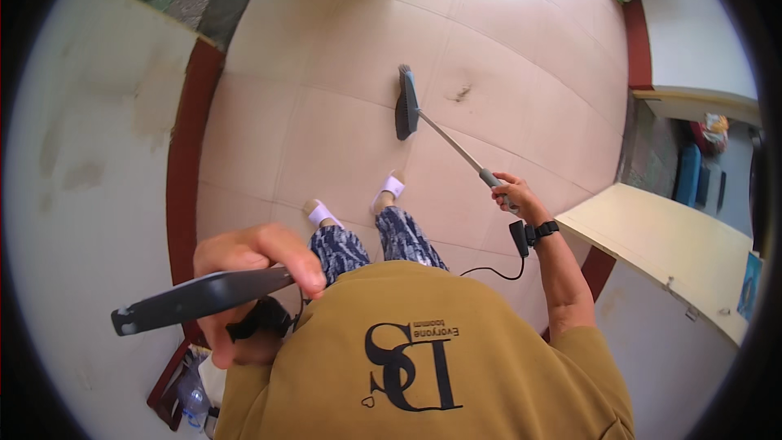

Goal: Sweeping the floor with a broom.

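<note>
My right hand [516, 192] is closed around the grey grip of a long-handled broom [451, 140]. The grey-blue broom head [410, 101] rests on pinkish floor tiles [348, 140], its dark bristles facing left. Just right of the head lies a small dark patch of what looks like dust or hair [461, 93]. Close to the camera, my left hand [256, 250] grips a dark grey flat handle [195, 299] with a hanging hole at its end. Whatever that handle belongs to is hidden by the hand and body.
A white wall with a dark red skirting [189, 153] runs along the left. At right stands a cream door [660, 238] beside a doorway, with a blue object [688, 175] beyond. A plastic bottle [193, 400] sits low left. A cable [495, 274] hangs from my right wrist device.
</note>
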`<state>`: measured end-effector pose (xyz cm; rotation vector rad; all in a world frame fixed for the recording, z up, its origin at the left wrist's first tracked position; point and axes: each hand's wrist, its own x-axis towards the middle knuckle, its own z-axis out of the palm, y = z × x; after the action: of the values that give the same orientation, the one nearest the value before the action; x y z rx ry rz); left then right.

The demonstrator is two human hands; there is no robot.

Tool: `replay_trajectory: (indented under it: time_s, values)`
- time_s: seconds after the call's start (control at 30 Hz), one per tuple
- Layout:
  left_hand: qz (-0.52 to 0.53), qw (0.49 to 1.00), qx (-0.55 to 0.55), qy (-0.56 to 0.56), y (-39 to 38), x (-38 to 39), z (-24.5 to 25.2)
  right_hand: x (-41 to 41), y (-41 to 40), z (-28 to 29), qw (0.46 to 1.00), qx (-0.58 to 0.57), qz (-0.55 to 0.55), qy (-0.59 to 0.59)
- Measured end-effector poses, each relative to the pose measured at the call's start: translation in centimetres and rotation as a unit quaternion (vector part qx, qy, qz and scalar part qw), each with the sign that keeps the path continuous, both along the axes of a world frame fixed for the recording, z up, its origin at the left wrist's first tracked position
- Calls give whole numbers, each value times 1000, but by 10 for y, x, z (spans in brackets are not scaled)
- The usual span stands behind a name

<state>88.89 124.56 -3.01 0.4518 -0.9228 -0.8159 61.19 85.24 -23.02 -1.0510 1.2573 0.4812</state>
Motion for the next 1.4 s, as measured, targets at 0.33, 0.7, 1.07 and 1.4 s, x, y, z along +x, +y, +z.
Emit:
replay_trajectory:
  time_s: [0.33,0.7,1.07,1.4]
  values:
    - [-61,997,42,-18,-39,2,-4,-38,47,27,996,80,25,-1]
    - [-65,998,9,10,-80,-4,0,-45,6,-33,987,41,130,89]
    - [-88,996,21,0,-111,-1,-3,-50,-77,14,993,-71,80,39]
    - [-98,995,-21,1,-130,-4,10,-33,-52,46,999,13,6,-39]
